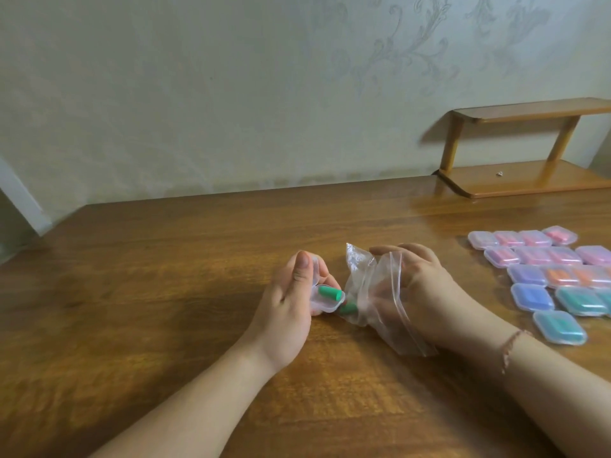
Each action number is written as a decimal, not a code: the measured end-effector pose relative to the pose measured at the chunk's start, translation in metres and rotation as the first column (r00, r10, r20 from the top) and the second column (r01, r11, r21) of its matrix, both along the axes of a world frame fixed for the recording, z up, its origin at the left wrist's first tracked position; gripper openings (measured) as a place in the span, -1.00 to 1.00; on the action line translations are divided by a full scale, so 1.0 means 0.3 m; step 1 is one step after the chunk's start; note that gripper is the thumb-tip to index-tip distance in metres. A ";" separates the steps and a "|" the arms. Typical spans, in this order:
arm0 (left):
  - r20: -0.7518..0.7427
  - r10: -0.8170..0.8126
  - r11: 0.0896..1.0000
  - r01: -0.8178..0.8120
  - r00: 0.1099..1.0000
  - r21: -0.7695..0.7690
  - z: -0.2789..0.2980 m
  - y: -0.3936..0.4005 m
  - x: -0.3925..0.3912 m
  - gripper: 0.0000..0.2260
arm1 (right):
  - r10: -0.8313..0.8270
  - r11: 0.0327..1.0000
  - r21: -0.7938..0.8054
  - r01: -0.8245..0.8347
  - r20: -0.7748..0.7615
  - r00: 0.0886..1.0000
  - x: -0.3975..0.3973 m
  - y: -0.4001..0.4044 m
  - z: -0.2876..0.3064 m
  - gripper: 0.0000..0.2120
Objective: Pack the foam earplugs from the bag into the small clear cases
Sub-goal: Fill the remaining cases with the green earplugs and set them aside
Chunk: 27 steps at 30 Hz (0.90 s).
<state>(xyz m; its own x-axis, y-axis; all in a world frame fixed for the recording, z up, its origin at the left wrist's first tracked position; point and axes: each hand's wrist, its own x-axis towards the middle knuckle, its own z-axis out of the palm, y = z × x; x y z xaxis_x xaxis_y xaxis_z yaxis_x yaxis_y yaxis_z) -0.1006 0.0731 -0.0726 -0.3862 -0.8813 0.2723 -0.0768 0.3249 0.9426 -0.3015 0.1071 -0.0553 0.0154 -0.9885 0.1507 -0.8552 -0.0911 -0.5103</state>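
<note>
Left hand pinches open clear case, green earplug inside. Right hand inside bag, fingers closed on second earplug.

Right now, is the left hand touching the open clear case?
Touching. The head view shows the left hand gripping the open clear case, its thumb on the lid.

Bare forearms, red string bracelet
</note>
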 end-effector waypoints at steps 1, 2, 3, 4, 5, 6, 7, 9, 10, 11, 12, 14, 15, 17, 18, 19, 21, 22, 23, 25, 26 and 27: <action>0.005 -0.002 1.000 0.002 1.000 0.002 0.004 0.002 0.000 -0.53 | 0.006 1.000 -0.001 -0.006 -0.008 1.000 0.005 -0.001 0.000 -0.50; 0.014 -0.001 1.000 0.001 1.000 0.002 0.007 0.003 0.001 -0.54 | 0.014 1.000 -0.001 -0.014 -0.015 1.000 0.008 0.000 -0.005 -0.48; 0.023 -0.001 1.000 0.001 1.000 0.001 0.008 0.003 0.001 -0.55 | 0.018 1.000 -0.006 -0.018 -0.010 1.000 0.012 0.002 -0.004 -0.49; 0.029 -0.002 1.000 0.002 1.000 0.004 0.008 0.001 0.002 -0.55 | 0.024 1.000 -0.020 -0.024 0.000 1.000 0.016 0.006 -0.003 -0.51; 0.032 -0.004 1.000 0.004 0.999 0.012 0.006 0.000 0.004 -0.56 | 0.031 0.999 -0.035 -0.031 -0.001 1.000 0.018 0.007 -0.002 -0.54; 0.032 -0.009 1.000 0.008 0.999 0.017 0.005 -0.001 0.005 -0.56 | 0.035 0.998 -0.045 -0.036 -0.007 0.999 0.021 0.010 0.002 -0.55; 0.034 -0.014 1.000 0.013 0.999 0.016 0.004 -0.002 0.006 -0.56 | 0.032 0.999 -0.040 -0.033 -0.008 0.999 0.020 0.008 -0.001 -0.54; 0.056 -0.015 1.000 0.016 0.998 -0.009 0.004 -0.004 0.006 -0.56 | 0.020 1.000 -0.012 -0.020 -0.007 1.000 0.019 0.008 0.001 -0.55; 0.077 -0.011 1.000 0.013 0.997 -0.027 0.002 -0.006 0.006 -0.57 | 0.016 1.000 0.003 -0.016 -0.003 1.000 0.019 0.009 0.002 -0.57; 0.104 -0.006 0.999 0.010 0.995 -0.043 0.002 -0.007 0.006 -0.56 | 0.015 1.000 0.006 -0.015 0.001 1.000 0.019 0.011 0.007 -0.60; 0.133 -0.002 0.999 0.009 0.991 -0.053 0.001 -0.009 0.006 -0.55 | 0.013 1.000 0.009 -0.014 0.005 1.000 0.017 0.013 0.011 -0.63; 0.195 -0.005 0.998 0.017 0.981 -0.058 0.001 -0.010 0.007 -0.53 | 0.006 1.000 0.001 -0.006 0.033 0.999 0.011 0.019 0.022 -0.65; 0.228 -0.013 0.998 0.027 0.974 -0.061 0.003 -0.008 0.008 -0.51 | 0.001 1.000 -0.007 -0.001 0.057 0.998 0.006 0.021 0.026 -0.64; 0.286 -0.036 0.997 0.056 0.958 -0.060 0.010 -0.004 0.009 -0.51 | -0.003 1.000 -0.016 0.004 0.052 0.999 -0.001 0.024 0.027 -0.65; 0.299 -0.049 0.996 0.068 0.953 -0.052 0.011 -0.004 0.010 -0.53 | -0.011 1.000 -0.005 0.011 0.029 1.000 -0.003 0.024 0.025 -0.62; 0.300 -0.063 0.996 0.078 0.952 -0.037 0.014 -0.003 0.009 -0.55 | -0.025 1.000 0.015 0.025 0.006 1.000 -0.008 0.022 0.023 -0.57; 0.294 -0.080 0.996 0.088 0.952 -0.012 0.019 -0.002 0.009 -0.56 | -0.039 0.999 0.032 0.040 -0.008 0.999 -0.025 0.019 0.030 -0.55; 0.297 -0.083 0.996 0.090 0.951 -0.012 0.022 -0.001 0.008 -0.56 | -0.033 0.999 0.025 0.033 -0.012 0.999 -0.038 0.020 0.039 -0.61; 0.307 -0.081 0.995 0.093 0.948 -0.024 0.025 0.003 0.008 -0.56 | -0.021 1.000 0.020 0.022 -0.026 0.999 -0.052 0.025 0.057 -0.69; 0.346 -0.074 0.993 0.100 0.935 -0.059 0.032 0.011 0.006 -0.55 | -0.008 1.000 0.020 0.009 -0.039 0.999 -0.089 0.042 0.105 -0.85; 0.360 -0.070 0.992 0.103 0.930 -0.071 0.034 0.015 0.006 -0.54 | -0.019 1.000 0.020 0.019 -0.022 1.000 -0.108 0.054 0.131 -0.88; 0.365 -0.069 0.992 0.104 0.929 -0.077 0.035 0.016 0.005 -0.53 | -0.045 0.999 0.006 0.045 0.013 0.999 -0.129 0.067 0.160 -0.90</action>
